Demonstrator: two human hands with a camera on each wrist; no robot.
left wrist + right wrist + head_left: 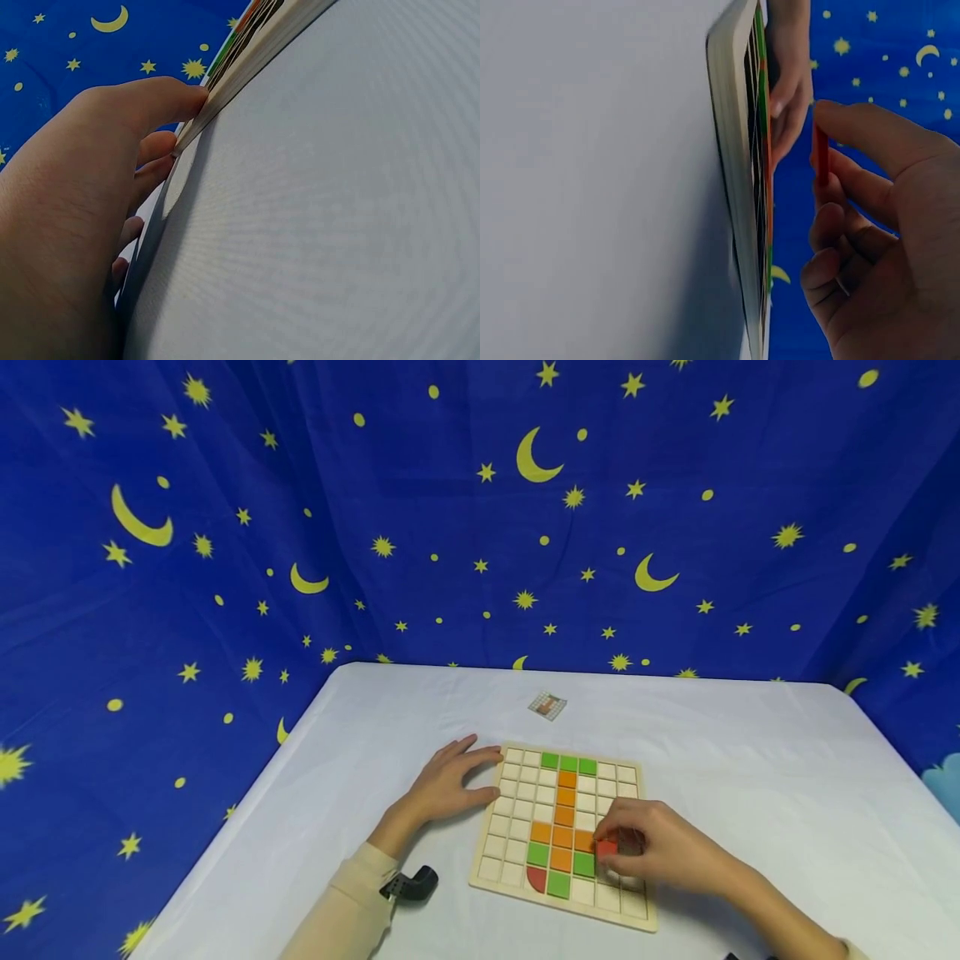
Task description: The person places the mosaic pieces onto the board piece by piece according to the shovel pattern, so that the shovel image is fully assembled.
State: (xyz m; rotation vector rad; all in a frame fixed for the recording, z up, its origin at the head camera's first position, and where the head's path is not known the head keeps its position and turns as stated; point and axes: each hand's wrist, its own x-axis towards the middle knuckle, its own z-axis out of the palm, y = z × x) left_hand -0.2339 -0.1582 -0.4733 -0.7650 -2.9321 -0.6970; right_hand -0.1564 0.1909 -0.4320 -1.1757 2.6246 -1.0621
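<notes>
A square wooden grid board (pixel 555 905) lies on the table, partly filled with coloured tiles. Orange tiles (pixel 565 797) form a column with a short crossbar, and green tiles (pixel 568 763) sit at its top and near its lower end. One red quarter-round tile (pixel 536 879) is in the lower part. Over the board's right side, my right hand (pixel 663 847) pinches a thin red tile (pixel 823 157) between thumb and fingers, raised off the board in the right wrist view. My left hand (pixel 444 783) touches the board's left edge with thumb and fingertips, fingers extended.
A small card (pixel 548 705) with a grid picture lies on the white table (pixel 735 735) beyond the board. Blue curtains (pixel 450 510) with yellow moons and stars stand behind and beside the table. A black strap device (pixel 412 883) is on the left wrist.
</notes>
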